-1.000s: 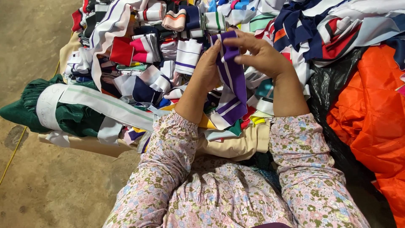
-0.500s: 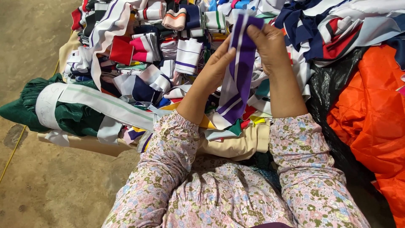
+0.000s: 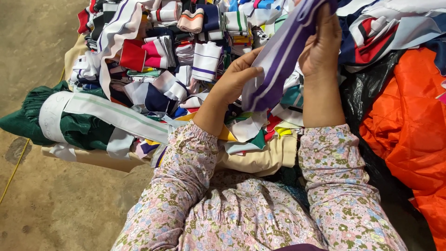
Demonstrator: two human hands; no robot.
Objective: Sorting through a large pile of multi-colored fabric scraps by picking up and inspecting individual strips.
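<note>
Purple-white striped band (image 3: 278, 60); orange cloth (image 3: 409, 116); floral pink sleeves (image 3: 186, 186).

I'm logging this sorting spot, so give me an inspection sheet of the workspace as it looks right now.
Surface: bare concrete floor, stained.
Job's things: purple and white striped strip, held up stretched between both hands.
Clutter: heap of knit trim pieces in many colours; green bundle with a pale band; orange cloth; black plastic.
Grippers: left hand grips the strip low; right hand grips it higher.
Cables: thin yellow cord on the floor.
Surroundings: nothing seen beyond floor and heap.
</note>
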